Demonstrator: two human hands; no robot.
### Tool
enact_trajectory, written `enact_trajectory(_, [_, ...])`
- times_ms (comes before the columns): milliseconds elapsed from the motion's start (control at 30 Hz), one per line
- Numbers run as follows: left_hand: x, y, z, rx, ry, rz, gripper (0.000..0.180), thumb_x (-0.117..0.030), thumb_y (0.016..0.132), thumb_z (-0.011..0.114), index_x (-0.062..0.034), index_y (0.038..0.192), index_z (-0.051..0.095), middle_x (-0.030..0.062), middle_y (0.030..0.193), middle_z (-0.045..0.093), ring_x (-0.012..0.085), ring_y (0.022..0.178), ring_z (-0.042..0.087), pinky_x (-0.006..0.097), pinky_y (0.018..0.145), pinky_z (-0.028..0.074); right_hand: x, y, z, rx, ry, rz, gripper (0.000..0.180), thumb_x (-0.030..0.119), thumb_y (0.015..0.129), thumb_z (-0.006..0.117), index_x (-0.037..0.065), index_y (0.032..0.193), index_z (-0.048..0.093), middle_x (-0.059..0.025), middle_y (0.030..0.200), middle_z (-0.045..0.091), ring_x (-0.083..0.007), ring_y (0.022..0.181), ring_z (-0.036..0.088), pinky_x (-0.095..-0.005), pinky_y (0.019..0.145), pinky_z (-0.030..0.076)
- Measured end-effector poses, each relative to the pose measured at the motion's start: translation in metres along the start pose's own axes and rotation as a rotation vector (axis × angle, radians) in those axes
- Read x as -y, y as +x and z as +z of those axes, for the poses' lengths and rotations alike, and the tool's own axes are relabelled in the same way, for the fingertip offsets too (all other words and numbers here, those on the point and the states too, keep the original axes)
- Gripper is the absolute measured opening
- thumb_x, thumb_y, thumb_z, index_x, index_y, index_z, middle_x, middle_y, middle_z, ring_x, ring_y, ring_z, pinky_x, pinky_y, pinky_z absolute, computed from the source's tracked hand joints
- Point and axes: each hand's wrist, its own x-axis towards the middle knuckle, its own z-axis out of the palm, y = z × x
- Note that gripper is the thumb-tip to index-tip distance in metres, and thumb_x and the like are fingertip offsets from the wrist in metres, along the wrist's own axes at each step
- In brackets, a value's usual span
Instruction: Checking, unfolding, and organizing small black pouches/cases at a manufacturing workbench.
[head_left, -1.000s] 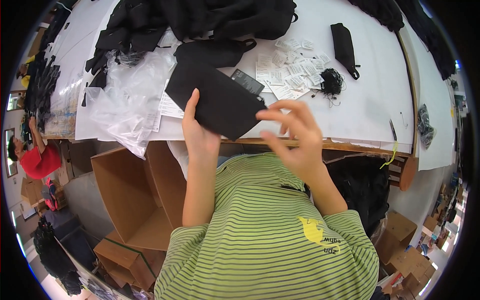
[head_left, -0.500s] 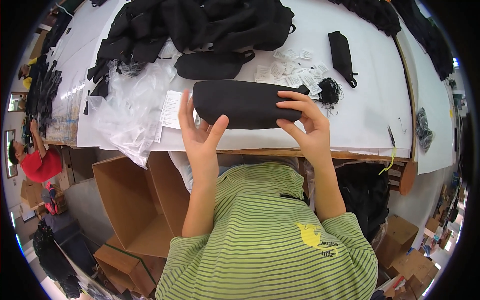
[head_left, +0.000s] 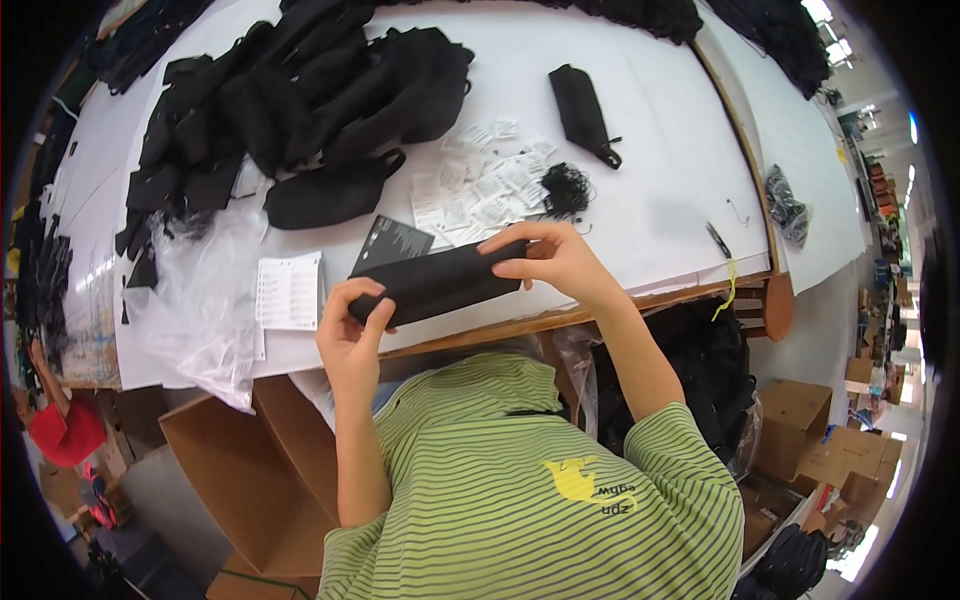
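Note:
A long black fabric pouch (head_left: 440, 284) is stretched level over the table's near edge. My left hand (head_left: 352, 322) grips its left end, thumb in front and fingers behind. At its right end my right hand (head_left: 548, 262) pinches the fabric between thumb and fingers. Just behind it lies a black printed card (head_left: 393, 245), partly covered by the pouch. A similar pouch with a loop (head_left: 330, 193) rests farther back on the left. White printed tags (head_left: 480, 198) are spread beyond my hands, beside a bundle of black strings (head_left: 567, 190).
A heap of black pouches (head_left: 300, 95) covers the back left of the white table (head_left: 660, 200). Clear plastic bags (head_left: 205, 300) and a white leaflet stack (head_left: 289, 292) lie at left. Another pouch (head_left: 583, 112) sits back right; snips (head_left: 717, 238) lie near the right edge. Cardboard boxes (head_left: 240, 470) stand below.
The pouch has come down and nearer to me, tilting so a narrower side shows. Both hands came with it, and the black card behind has come into sight. The whole view has shifted.

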Motion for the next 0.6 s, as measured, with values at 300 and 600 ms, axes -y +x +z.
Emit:
enact_trajectory(300, [0.011, 0.012, -0.047, -0.228, 1.116, 0.073, 0.063, -0.018, 0.083, 0.069, -0.0098, 0.138, 0.040, 0.0180, 0.140, 0.033, 0.0348, 0.123, 0.041, 0.044, 0.101, 0.038, 0.013, 0.070, -0.126, -0.751, 0.324, -0.316, 0.028, 0.017, 0.087, 0.068, 0.002, 0.108, 0.060, -0.0070, 0.092, 0.064, -0.0164, 0.069, 0.065, -0.0223, 0.062, 0.053])
enact_trajectory(600, [0.053, 0.007, -0.078, -0.236, 1.319, 0.043, 0.068, -0.026, 0.080, 0.069, -0.0092, 0.140, 0.040, 0.0211, 0.145, 0.032, 0.0412, 0.135, 0.026, 0.049, 0.109, 0.025, -0.074, 0.105, -0.198, -1.087, 0.016, -0.151, 0.039, 0.004, 0.079, 0.065, 0.008, 0.118, 0.061, -0.0141, 0.118, 0.056, -0.0145, 0.064, 0.063, -0.0247, 0.056, 0.053])
